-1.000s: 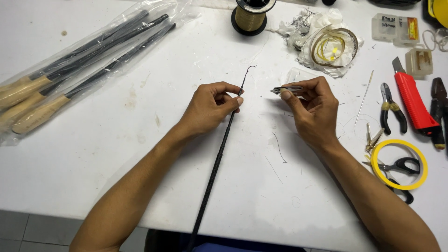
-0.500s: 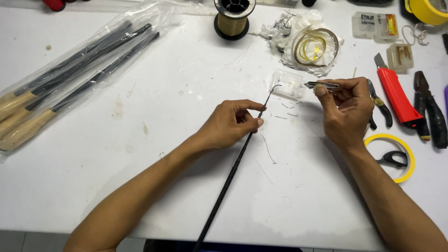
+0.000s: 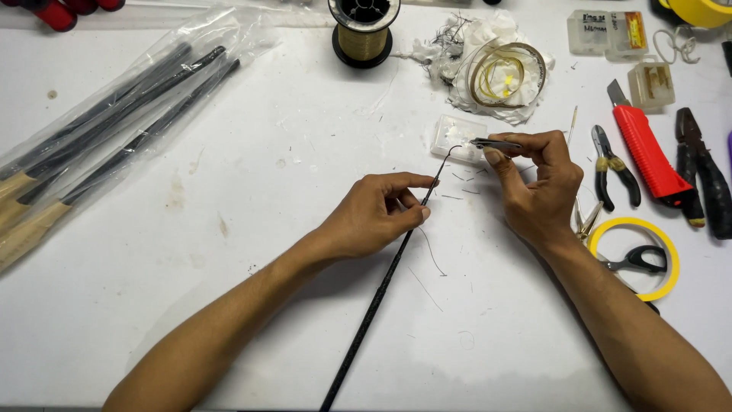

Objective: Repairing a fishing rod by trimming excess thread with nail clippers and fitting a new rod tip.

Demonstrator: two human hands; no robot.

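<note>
Near the middle of the white table (image 3: 229, 320), the left hand (image 3: 377, 217) is closed in a pinch around a thin black rod (image 3: 374, 305) that runs from the near edge up to a bent wire tip just beside the right hand. The right hand (image 3: 537, 183) is closed on a small metal tool (image 3: 494, 143), its point touching that tip over a small clear plastic box (image 3: 456, 137). Far left lies a clear bag of rods (image 3: 99, 137), a spool of gold thread (image 3: 364, 34) sits at the far edge, and a red utility knife (image 3: 648, 156), pliers (image 3: 614, 164) and a yellow tape ring (image 3: 633, 255) lie to the right.
</note>
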